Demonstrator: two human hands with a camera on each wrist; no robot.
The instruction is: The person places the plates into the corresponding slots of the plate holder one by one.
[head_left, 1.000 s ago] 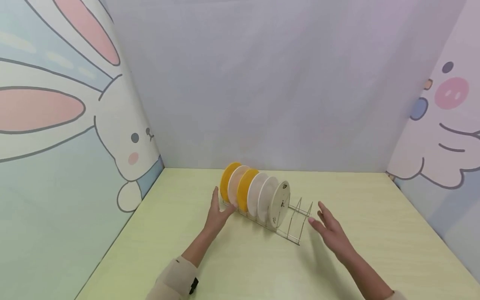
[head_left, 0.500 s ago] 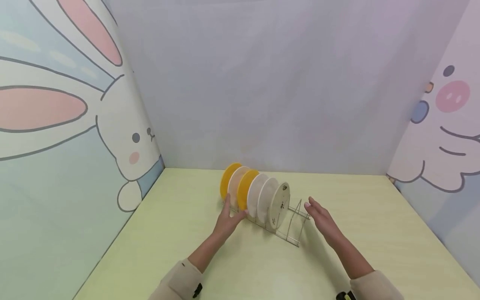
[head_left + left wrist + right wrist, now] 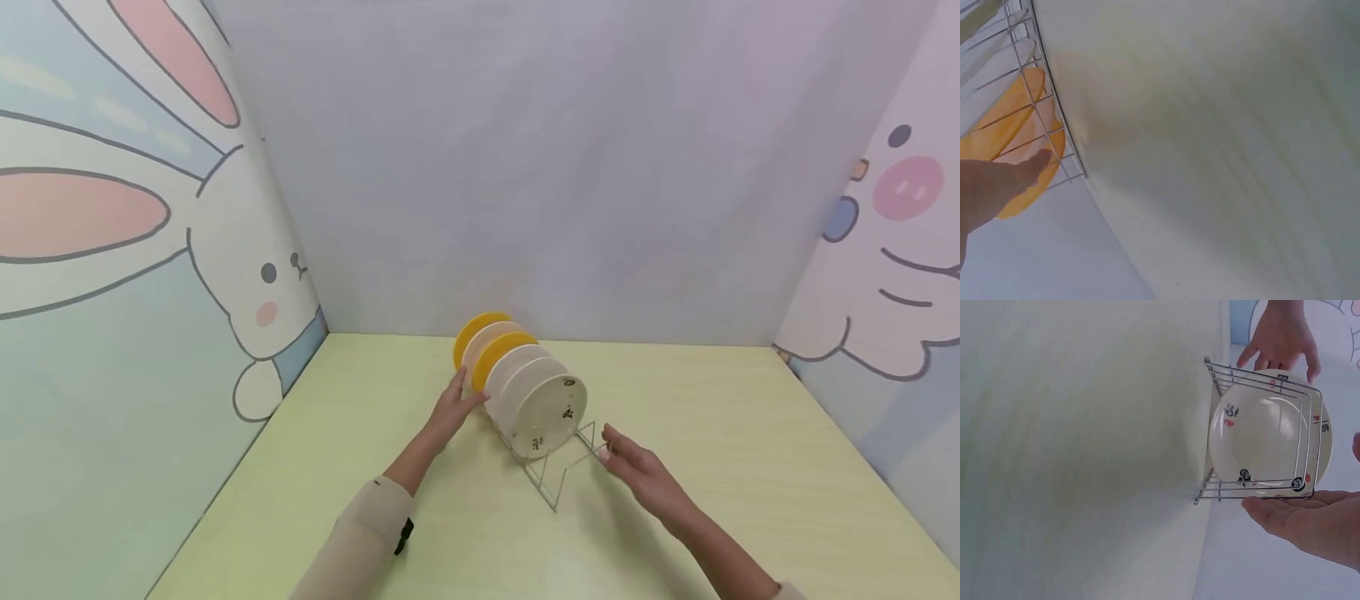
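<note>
A wire dish rack (image 3: 557,500) stands on the table, its right end angled toward me. Several plates are upright in it: a cream plate (image 3: 547,421) with dark printed marks in front, then white ones, an orange plate (image 3: 501,345), a peach one and another orange plate (image 3: 480,322) at the back. My left hand (image 3: 447,412) touches the rack's left side beside the plates, thumb across the wires in the left wrist view. My right hand (image 3: 648,479) has its fingers at the rack's near right end, laid along the side wires in the right wrist view.
The pale wooden table (image 3: 300,467) reaches back to a grey curtain (image 3: 525,167). A rabbit-printed panel (image 3: 150,375) borders the left side, and a panel with a pig drawing (image 3: 900,275) the right.
The rack has turned, its right end swinging toward me and leftward, so the front plate's face shows more. My left hand moved up along the rack; my right hand came down toward me.
</note>
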